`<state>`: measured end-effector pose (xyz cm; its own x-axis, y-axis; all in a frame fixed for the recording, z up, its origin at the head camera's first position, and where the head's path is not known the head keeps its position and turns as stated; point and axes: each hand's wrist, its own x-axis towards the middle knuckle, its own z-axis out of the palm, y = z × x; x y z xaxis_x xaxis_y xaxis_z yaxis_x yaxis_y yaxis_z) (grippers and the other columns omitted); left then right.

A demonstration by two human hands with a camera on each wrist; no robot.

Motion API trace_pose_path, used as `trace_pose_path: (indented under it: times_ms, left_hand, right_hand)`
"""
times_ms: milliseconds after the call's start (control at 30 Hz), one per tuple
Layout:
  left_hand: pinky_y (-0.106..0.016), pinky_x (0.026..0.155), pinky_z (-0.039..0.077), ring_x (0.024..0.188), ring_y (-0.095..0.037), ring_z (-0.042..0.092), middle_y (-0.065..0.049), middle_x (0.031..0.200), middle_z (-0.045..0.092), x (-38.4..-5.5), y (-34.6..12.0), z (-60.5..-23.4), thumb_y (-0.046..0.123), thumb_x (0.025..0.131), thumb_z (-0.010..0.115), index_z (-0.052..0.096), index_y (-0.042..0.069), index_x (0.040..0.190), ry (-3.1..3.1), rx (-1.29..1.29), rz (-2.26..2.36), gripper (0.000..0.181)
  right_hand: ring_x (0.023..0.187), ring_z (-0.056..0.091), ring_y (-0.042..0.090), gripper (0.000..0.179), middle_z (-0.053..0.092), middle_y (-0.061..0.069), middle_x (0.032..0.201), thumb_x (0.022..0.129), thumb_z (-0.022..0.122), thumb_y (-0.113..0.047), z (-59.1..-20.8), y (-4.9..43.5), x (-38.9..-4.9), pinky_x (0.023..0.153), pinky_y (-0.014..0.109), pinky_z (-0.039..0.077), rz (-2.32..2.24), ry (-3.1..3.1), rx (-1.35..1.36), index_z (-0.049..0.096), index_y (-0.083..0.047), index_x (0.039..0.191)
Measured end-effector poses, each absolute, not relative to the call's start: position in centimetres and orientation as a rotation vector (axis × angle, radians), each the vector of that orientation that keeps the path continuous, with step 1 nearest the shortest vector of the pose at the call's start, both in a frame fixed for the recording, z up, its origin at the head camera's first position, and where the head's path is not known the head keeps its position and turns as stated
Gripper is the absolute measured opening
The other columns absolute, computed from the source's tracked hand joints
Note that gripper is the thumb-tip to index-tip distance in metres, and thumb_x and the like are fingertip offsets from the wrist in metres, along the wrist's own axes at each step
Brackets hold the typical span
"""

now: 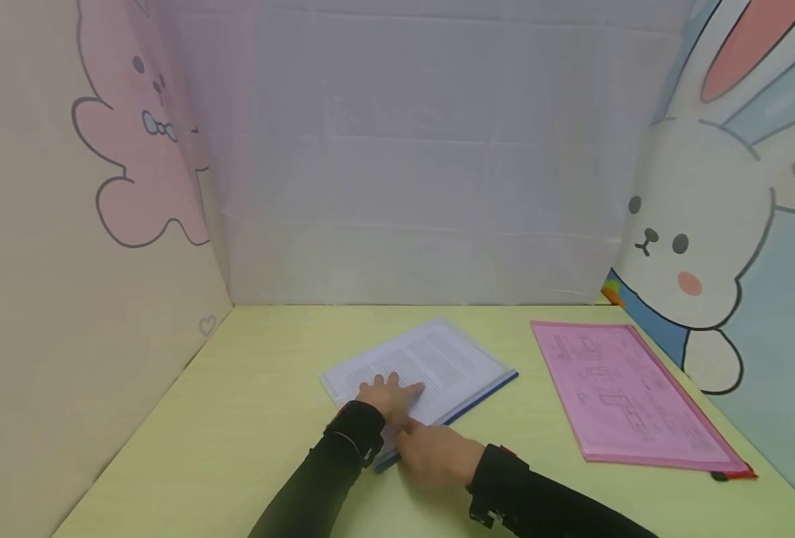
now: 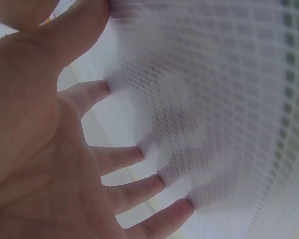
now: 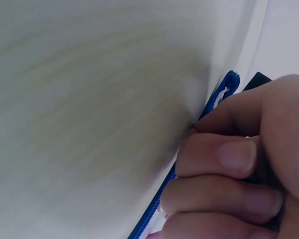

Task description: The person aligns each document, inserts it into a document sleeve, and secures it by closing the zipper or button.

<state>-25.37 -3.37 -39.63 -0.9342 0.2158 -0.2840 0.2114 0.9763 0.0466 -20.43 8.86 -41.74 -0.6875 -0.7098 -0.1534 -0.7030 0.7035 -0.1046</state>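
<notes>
A clear mesh zipper pouch (image 1: 454, 351) with printed paper inside lies slanted on the table, its blue zipper (image 1: 486, 396) along the near edge. My left hand (image 1: 385, 397) rests spread on the pouch near its left end; the left wrist view shows the fingertips pressing into the white mesh (image 2: 224, 89). Beside it, my right hand (image 1: 438, 454) is curled at the near-left corner. In the right wrist view the thumb and forefinger pinch the blue zipper close to its looped end (image 3: 231, 79). Those fingers hide any zipper pull.
A pink zipper pouch (image 1: 639, 396) with papers and a red zipper edge lies on the right of the pale yellow table (image 1: 236, 418). Walls with cartoon animals stand left and right, and a whitish sheet (image 1: 424, 164) hangs at the back.
</notes>
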Motion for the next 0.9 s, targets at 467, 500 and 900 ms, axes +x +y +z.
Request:
trace_pose_path:
  times_ms: [467,500,900]
  left_hand:
    - [-0.057,0.104,0.038,0.131,-0.035,0.044,-0.014,0.150,0.046,-25.6,-3.3,-40.3,0.068,0.084,0.070,0.046,0.034,0.154,2.903,0.286,0.018,0.081]
    - [-0.057,0.104,0.038,0.131,-0.035,0.044,-0.014,0.149,0.046,-25.8,-3.4,-40.5,0.069,0.084,0.068,0.046,0.034,0.154,2.916,0.280,0.018,0.081]
    - [-0.063,0.097,0.042,0.132,-0.041,0.044,-0.017,0.147,0.048,-26.7,-4.8,-42.4,0.068,0.085,0.068,0.053,0.029,0.149,2.984,0.259,0.119,0.076]
  right_hand:
    - [0.099,0.065,0.014,0.033,0.062,0.009,0.135,0.100,0.056,-0.018,-41.8,10.4,-20.8,0.081,0.038,0.056,-0.017,2.746,-1.044,0.062,-0.005,0.129]
    - [0.099,0.066,0.014,0.035,0.065,0.009,0.130,0.100,0.057,-0.018,-41.8,10.6,-20.9,0.081,0.038,0.056,-0.007,2.751,-1.025,0.061,-0.004,0.131]
    - [0.070,0.051,0.015,0.035,0.064,0.007,0.086,0.094,0.066,-0.015,-41.8,14.0,-22.4,0.068,0.038,0.053,0.053,2.835,-0.834,0.064,-0.006,0.128]
